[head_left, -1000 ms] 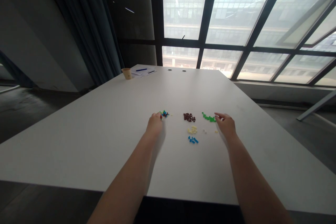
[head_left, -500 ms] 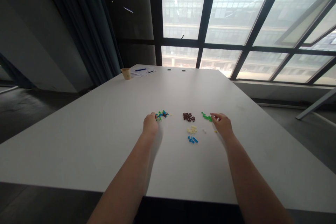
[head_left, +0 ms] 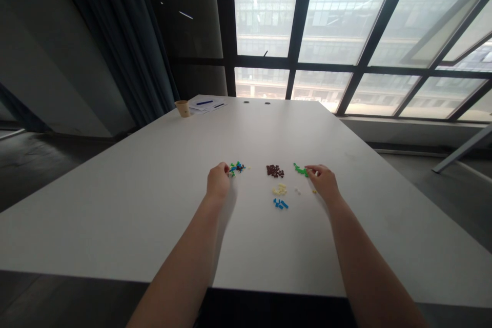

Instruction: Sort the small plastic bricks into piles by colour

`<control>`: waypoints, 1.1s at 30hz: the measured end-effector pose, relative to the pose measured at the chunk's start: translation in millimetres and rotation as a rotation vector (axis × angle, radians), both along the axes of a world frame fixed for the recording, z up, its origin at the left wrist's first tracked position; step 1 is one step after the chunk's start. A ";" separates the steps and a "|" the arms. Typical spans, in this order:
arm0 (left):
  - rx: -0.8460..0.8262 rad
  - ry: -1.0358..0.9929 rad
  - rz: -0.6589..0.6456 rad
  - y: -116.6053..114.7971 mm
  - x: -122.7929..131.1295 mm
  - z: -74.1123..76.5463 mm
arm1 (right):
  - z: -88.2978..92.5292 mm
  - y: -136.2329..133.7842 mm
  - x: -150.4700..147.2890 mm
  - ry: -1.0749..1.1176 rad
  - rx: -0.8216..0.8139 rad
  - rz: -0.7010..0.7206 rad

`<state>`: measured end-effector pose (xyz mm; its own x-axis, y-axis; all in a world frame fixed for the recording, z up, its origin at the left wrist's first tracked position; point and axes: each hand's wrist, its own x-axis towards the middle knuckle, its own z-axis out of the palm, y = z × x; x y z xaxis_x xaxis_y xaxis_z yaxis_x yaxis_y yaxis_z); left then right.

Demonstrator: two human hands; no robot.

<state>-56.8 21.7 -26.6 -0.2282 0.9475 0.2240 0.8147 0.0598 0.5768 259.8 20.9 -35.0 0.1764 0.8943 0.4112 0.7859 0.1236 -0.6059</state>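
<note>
1. An office or meeting room is suggested by the large white table [head_left: 265, 133], which is stretched out beneath and well beyond the left hand [head_left: 218, 180] and the right hand [head_left: 323, 180].
2. Beyond the left hand, near the table's far end, papers [head_left: 198, 108] are laid with a blue pen [head_left: 204, 102] on them; a cup [head_left: 183, 108] is placed just beside.
3. Beyond the right hand, tall windows [head_left: 353, 36] are set in black frames, and a many-windowed building [head_left: 269, 10] is seen through them.
4. Farther left than the left hand, a blue curtain [head_left: 119, 36] is hung.
</note>
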 end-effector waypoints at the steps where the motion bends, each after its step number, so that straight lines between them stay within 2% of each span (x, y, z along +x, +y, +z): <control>1: -0.006 0.008 0.009 0.0 0.2 0.5 | 0.3 -0.1 -0.1 0.001 -0.003 0.004; 8: 0.029 0.038 -0.021 3.4 -1.4 -1.2 | 1.8 -1.5 -2.3 0.001 -0.009 0.025; 12: 0.058 -0.059 -0.025 2.9 0.5 0.7 | 2.0 -1.1 -2.1 -0.004 -0.017 0.019; 15: 0.078 -0.281 -0.109 0.9 11.7 4.0 | 2.2 -1.3 -4.3 -0.001 -0.020 0.023; 18: 0.074 -0.632 -0.265 -2.9 31.6 5.0 | 2.6 -3.8 -13.2 0.008 0.000 0.063; 20: 0.069 -0.846 -0.360 -6.6 45.7 4.4 | 3.1 -7.0 -23.2 0.016 0.029 0.134; 22: 0.076 -0.940 -0.422 -11.0 57.1 4.0 | 4.0 -11.3 -35.0 0.031 0.060 0.234; 28: 0.083 -0.976 -0.499 -23.9 71.7 9.1 | 9.2 -25.8 -67.2 0.091 0.184 0.466; 33: 0.122 -0.873 -0.531 -31.4 76.9 10.9 | 13.5 -34.3 -82.5 0.140 0.253 0.516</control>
